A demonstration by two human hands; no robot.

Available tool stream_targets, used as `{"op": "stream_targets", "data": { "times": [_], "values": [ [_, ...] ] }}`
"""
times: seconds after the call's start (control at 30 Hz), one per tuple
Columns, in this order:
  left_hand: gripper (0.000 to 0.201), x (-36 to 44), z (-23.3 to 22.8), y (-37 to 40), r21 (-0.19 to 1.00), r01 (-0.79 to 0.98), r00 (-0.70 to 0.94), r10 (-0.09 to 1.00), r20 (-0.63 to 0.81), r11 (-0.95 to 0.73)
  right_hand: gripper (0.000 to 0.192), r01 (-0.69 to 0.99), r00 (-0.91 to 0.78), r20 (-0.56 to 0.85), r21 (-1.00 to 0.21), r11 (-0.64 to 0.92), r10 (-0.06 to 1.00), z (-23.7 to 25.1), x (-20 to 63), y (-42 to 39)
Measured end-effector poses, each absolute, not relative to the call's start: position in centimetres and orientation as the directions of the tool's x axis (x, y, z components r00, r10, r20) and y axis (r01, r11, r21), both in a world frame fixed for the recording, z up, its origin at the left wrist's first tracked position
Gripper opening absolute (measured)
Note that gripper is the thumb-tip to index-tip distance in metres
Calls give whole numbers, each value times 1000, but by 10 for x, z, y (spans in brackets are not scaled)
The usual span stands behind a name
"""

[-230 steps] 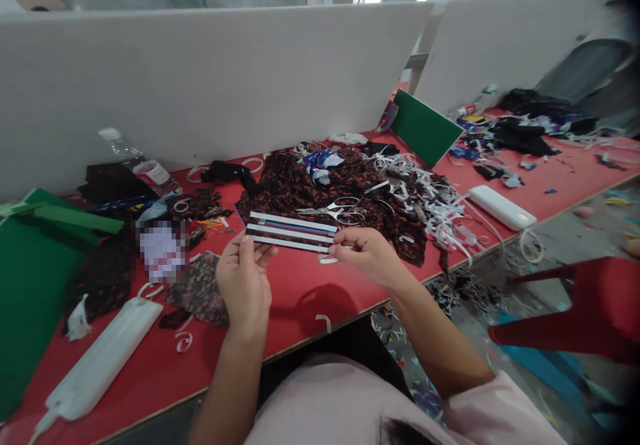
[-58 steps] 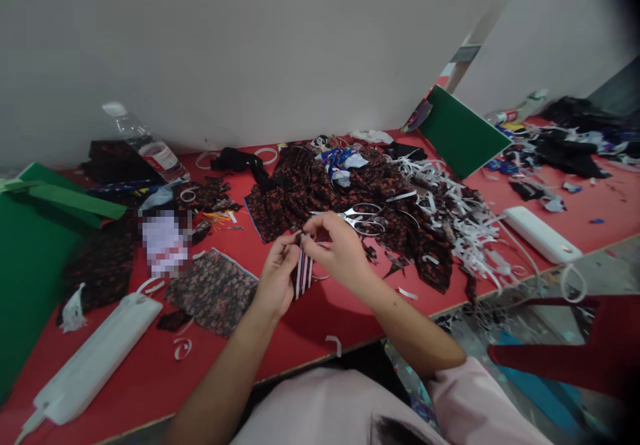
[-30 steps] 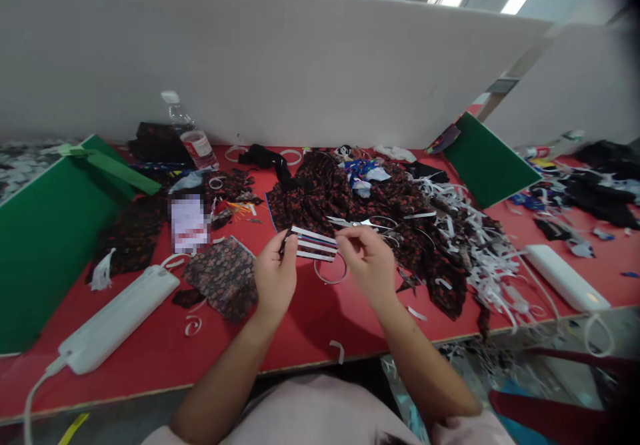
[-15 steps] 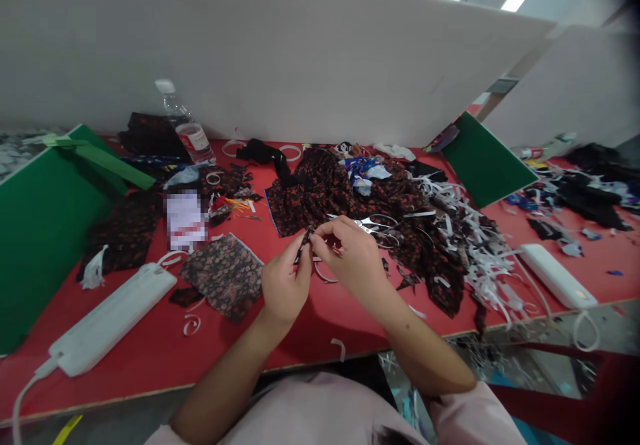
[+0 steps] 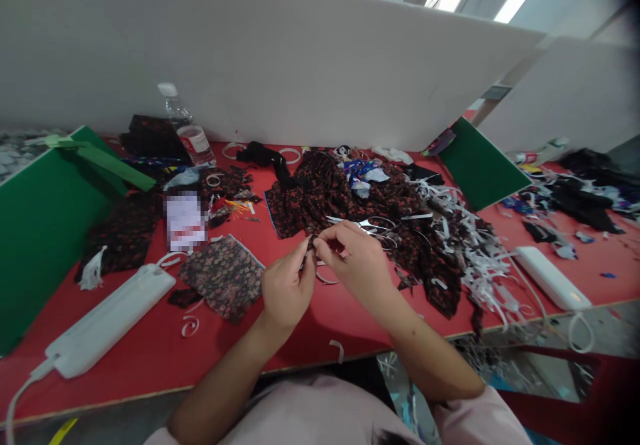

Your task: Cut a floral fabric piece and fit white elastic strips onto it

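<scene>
My left hand point(image 5: 285, 288) and my right hand point(image 5: 357, 265) meet above the red table point(image 5: 310, 325), fingertips pinched together on a small dark fabric piece with white strips point(image 5: 309, 247). The piece is mostly hidden between the fingers. Just behind the hands lie scissors point(image 5: 373, 223) on a heap of dark floral fabric point(image 5: 325, 195). A white curled strip point(image 5: 325, 278) lies on the table under the hands.
A floral fabric patch point(image 5: 223, 281) lies left of the hands. White glue guns point(image 5: 110, 321) point(image 5: 547, 277) sit at both sides. A water bottle point(image 5: 187, 128), green boards point(image 5: 37, 221) point(image 5: 480, 165), white strip scraps point(image 5: 475, 245) and a grey partition point(image 5: 280, 65) surround the spot.
The striped piece was held spread flat between both hands; a second ago it was open in the left hand, now both hands pinch it folded small. The view has swung slightly left.
</scene>
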State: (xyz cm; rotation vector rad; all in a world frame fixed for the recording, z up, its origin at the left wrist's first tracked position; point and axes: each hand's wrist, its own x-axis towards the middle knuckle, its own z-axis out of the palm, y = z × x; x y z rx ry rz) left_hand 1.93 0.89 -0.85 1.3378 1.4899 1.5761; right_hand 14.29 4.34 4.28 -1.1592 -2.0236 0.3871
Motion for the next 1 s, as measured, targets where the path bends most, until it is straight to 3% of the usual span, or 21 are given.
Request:
{"op": "stream_targets", "data": {
  "times": [0.2, 0.37, 0.5, 1.0],
  "values": [
    [27, 20, -8, 7, 904, 347, -294, 887, 357, -249, 11, 590, -320, 454, -591, 550, 831, 44, 144, 43],
    [27, 20, -7, 8, 661, 650, -161, 783, 600, -373, 11, 597, -318, 444, -593, 540, 838, 46, 145, 42],
    [27, 20, -6, 8, 526, 761, -94, 738, 668, -380, 11, 591, -323, 438, -599, 540, 839, 45, 145, 42],
    [27, 22, -4, 6, 573, 728, -111, 760, 640, -376, 11, 582, -316, 427, -618, 528, 848, 45, 146, 43]
  ]
}}
